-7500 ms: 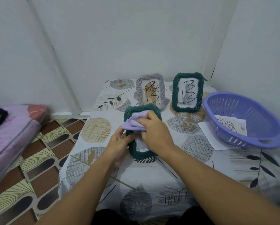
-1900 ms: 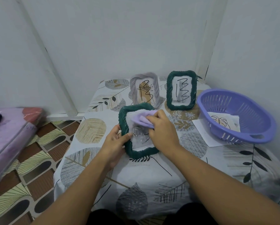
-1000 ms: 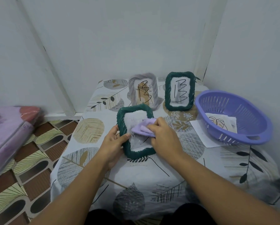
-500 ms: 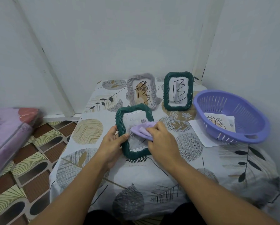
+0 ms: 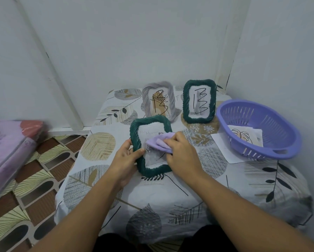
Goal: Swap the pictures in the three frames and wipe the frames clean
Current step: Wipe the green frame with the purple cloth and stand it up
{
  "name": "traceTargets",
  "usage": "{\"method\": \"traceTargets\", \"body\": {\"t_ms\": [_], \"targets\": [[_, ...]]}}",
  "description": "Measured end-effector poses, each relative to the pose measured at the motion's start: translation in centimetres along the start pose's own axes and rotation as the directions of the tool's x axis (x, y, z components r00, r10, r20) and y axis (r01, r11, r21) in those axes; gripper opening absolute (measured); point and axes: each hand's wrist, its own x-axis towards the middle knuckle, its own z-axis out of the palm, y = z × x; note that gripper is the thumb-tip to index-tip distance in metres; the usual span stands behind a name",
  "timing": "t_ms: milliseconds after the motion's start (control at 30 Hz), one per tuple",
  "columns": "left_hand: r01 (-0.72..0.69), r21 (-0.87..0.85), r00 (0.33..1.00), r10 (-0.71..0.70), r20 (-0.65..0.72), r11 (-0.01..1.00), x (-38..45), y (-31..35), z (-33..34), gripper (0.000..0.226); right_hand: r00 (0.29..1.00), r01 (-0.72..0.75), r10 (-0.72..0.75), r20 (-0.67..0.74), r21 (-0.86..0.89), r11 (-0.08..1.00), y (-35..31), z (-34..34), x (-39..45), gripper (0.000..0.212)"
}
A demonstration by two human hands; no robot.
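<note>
Three rope-textured rectangular frames stood present: two green, one grey. The left hand (image 5: 125, 159) gripped the near green frame (image 5: 136, 140); the right hand (image 5: 182, 155) pinched one soft lilac cloth (image 5: 157, 142) against its glazing.

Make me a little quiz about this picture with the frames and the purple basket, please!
1. True or false: the right hand presses a purple cloth on the nearest green frame.
2. How many frames stand upright at the back?
3. What grips the near frame's left edge: A) left hand B) basket C) nothing?

Key: 1 true. 2 two, the grey frame and the green one. 3 A.
</note>
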Motion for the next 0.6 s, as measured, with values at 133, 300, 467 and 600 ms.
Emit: {"method": "traceTargets", "body": {"t_ms": [133, 300, 467, 600], "targets": [[-0.001, -0.028, 1.0, 0.001, 0.01, 1.0, -0.1, 0.1, 0.1, 0.032, 0.993, 0.089, -0.086, 0.081, -0.027, 0.996, -0.6, 0.6, -1.5, 0.033], [0.007, -0.019, 1.0, -0.006, 0.009, 1.0, -0.1, 0.1, 0.1, 0.031, 1.0, 0.017, -0.017, 0.025, -0.007, 1.0, 0.3, 0.0, -0.6, 0.034], [0.01, -0.034, 1.0, -0.01, 0.0, 0.999, -0.2, 0.0, 0.1, 0.031, 0.992, 0.078, -0.075, 0.104, -0.035, 0.996, -0.1, 0.8, -1.7, 0.032], [-0.002, -0.036, 1.0, 0.002, 0.014, 0.999, -0.1, 0.0, 0.1, 0.031, 0.998, 0.026, -0.024, 0.053, -0.038, 0.999, 0.7, 0.4, -1.0, 0.035]]}}
